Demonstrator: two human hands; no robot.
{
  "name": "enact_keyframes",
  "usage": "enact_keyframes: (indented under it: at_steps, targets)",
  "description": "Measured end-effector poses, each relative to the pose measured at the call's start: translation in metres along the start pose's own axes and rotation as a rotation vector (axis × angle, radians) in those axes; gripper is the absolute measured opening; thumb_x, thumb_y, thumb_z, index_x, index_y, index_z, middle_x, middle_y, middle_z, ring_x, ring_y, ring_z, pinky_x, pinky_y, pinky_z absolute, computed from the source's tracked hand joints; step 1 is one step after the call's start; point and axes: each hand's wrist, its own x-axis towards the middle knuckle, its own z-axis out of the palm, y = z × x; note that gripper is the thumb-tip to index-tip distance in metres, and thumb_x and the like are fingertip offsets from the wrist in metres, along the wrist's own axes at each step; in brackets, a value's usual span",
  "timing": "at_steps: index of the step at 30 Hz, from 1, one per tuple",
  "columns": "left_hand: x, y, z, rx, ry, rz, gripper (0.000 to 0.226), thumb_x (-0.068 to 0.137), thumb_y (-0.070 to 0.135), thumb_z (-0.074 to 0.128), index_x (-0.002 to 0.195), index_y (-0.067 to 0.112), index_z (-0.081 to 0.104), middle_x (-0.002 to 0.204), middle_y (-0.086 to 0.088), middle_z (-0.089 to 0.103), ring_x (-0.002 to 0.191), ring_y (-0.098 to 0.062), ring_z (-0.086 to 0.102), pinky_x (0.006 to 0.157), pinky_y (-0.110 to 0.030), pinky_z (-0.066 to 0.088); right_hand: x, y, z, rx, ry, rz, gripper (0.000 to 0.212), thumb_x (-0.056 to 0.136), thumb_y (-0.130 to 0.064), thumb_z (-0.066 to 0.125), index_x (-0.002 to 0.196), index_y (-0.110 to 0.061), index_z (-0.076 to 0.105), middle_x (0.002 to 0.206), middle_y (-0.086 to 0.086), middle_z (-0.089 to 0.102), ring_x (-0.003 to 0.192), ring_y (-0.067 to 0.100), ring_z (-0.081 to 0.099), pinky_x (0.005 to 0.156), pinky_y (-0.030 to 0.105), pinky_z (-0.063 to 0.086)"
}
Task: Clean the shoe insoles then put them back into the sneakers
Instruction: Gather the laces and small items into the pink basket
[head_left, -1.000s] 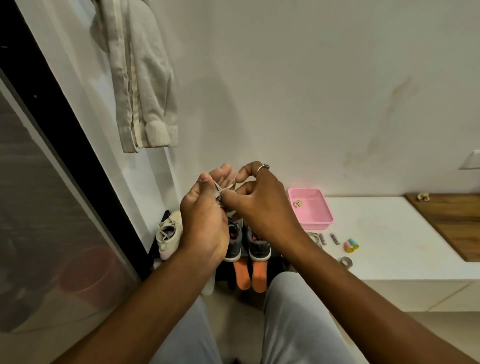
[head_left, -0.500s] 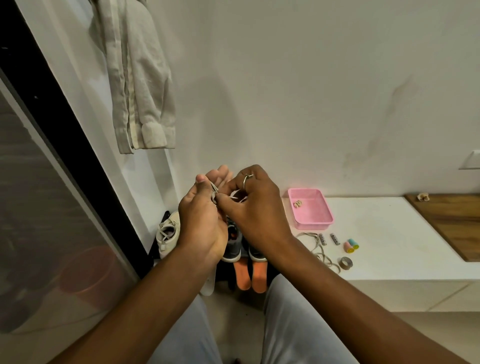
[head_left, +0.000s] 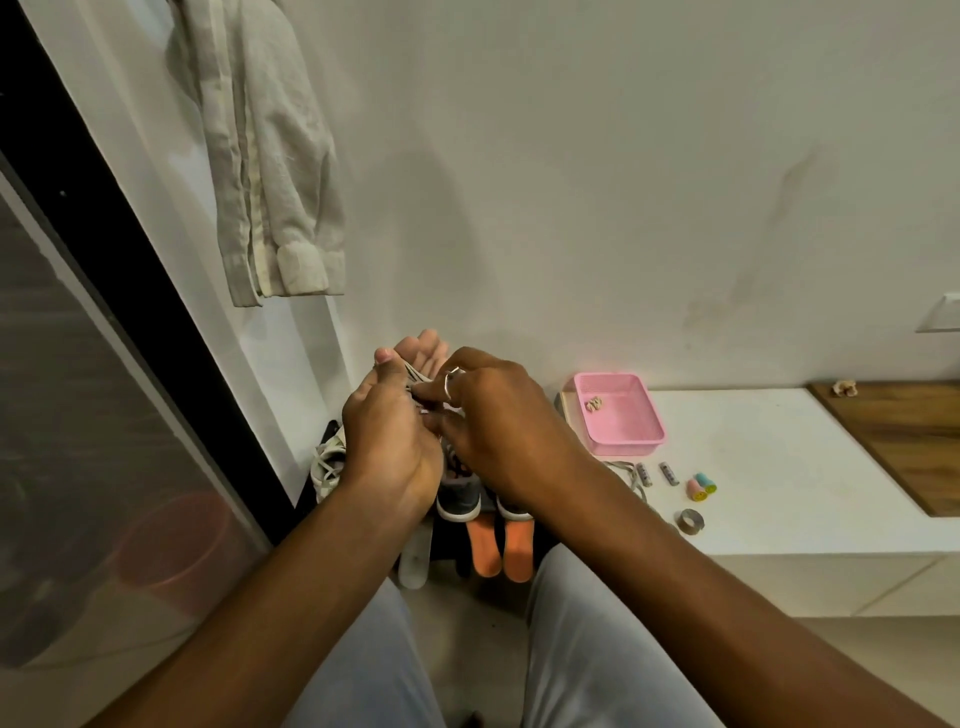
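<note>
Both hands are raised together in front of the wall. My left hand (head_left: 387, 436) and my right hand (head_left: 493, 431) pinch a pale shoelace (head_left: 415, 376) that runs between their fingers. Below them a pair of grey sneakers (head_left: 460, 496) stands on the floor, partly hidden by my wrists. Two orange insoles (head_left: 498, 545) lie in front of the grey pair. A white sneaker (head_left: 327, 465) sits to the left, and a white insole (head_left: 414, 556) lies in front of it.
A low white ledge (head_left: 779, 467) on the right carries a pink basket (head_left: 618, 413), a loose lace (head_left: 623, 470), small clips, two little rolls and a tape ring (head_left: 690, 521). A wooden board (head_left: 904, 441) lies further right. A pale garment (head_left: 265, 156) hangs upper left beside a dark glass door (head_left: 78, 415).
Both hands have sunk slightly and my right hand has turned over the left, working the lace. More of the loose lace on the ledge shows.
</note>
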Motion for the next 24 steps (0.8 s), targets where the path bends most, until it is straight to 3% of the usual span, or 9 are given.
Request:
enact_keyframes:
  at_steps: [4, 8, 9, 12, 15, 21, 24]
  targets:
    - [-0.002, -0.003, 0.0, 0.009, -0.018, 0.003, 0.029, 0.11, 0.022, 0.038, 0.105, 0.008, 0.062, 0.12, -0.013, 0.071, 0.11, -0.02, 0.071, 0.095, -0.032, 0.056, 0.0, 0.007, 0.007, 0.009, 0.079, -0.004, 0.019, 0.084, -0.005, 0.076, 0.101, -0.012, 0.081, 0.093, 0.008, 0.073, 0.08, 0.025, 0.069, 0.068, 0.038, 0.057]
    - [-0.002, -0.003, -0.002, 0.012, -0.029, 0.012, 0.027, 0.11, 0.022, 0.039, 0.107, 0.008, 0.062, 0.118, -0.012, 0.072, 0.107, -0.02, 0.071, 0.074, -0.024, 0.059, 0.002, 0.013, 0.008, 0.084, 0.089, 0.061, 0.014, 0.083, -0.013, 0.08, 0.097, -0.018, 0.079, 0.091, 0.0, 0.073, 0.081, 0.015, 0.067, 0.072, 0.04, 0.057]
    - [-0.002, -0.003, -0.002, 0.014, -0.029, 0.017, 0.027, 0.11, 0.022, 0.039, 0.108, 0.008, 0.061, 0.119, -0.012, 0.072, 0.108, -0.021, 0.072, 0.075, -0.027, 0.06, 0.003, 0.014, 0.007, 0.135, 0.076, 0.11, 0.015, 0.082, -0.015, 0.081, 0.096, -0.019, 0.077, 0.089, -0.003, 0.072, 0.079, 0.011, 0.065, 0.072, 0.037, 0.056]
    - [-0.002, -0.007, -0.002, 0.013, -0.048, 0.024, 0.029, 0.109, 0.024, 0.04, 0.111, 0.006, 0.062, 0.123, -0.016, 0.07, 0.112, -0.029, 0.07, 0.098, -0.043, 0.055, 0.004, 0.016, -0.002, 0.297, 0.049, 0.24, 0.032, 0.076, -0.02, 0.088, 0.101, -0.024, 0.068, 0.083, -0.009, 0.066, 0.076, 0.008, 0.061, 0.07, 0.025, 0.053]
    - [-0.001, -0.012, -0.002, 0.032, -0.056, 0.024, 0.032, 0.108, 0.025, 0.042, 0.11, 0.004, 0.065, 0.122, -0.018, 0.069, 0.116, -0.028, 0.068, 0.107, -0.042, 0.05, 0.002, 0.021, -0.01, 0.335, 0.06, 0.258, 0.04, 0.075, -0.025, 0.089, 0.112, -0.026, 0.073, 0.086, -0.009, 0.067, 0.082, 0.007, 0.061, 0.071, 0.019, 0.05]
    - [-0.006, -0.016, -0.002, 0.096, -0.084, -0.034, 0.034, 0.109, 0.025, 0.039, 0.113, 0.005, 0.067, 0.102, -0.01, 0.077, 0.101, -0.023, 0.074, 0.086, -0.03, 0.058, 0.001, 0.023, 0.004, 0.344, 0.07, 0.323, 0.007, 0.08, -0.018, 0.081, 0.085, -0.016, 0.075, 0.07, -0.003, 0.066, 0.062, 0.008, 0.06, 0.058, 0.022, 0.048]
    - [-0.01, -0.015, 0.0, 0.123, -0.119, -0.053, 0.036, 0.109, 0.023, 0.038, 0.123, 0.002, 0.064, 0.111, -0.015, 0.075, 0.103, -0.022, 0.074, 0.085, -0.028, 0.06, -0.001, 0.02, 0.011, 0.286, 0.151, 0.339, 0.02, 0.085, -0.024, 0.076, 0.072, -0.026, 0.061, 0.059, -0.012, 0.055, 0.054, 0.002, 0.053, 0.052, 0.011, 0.037]
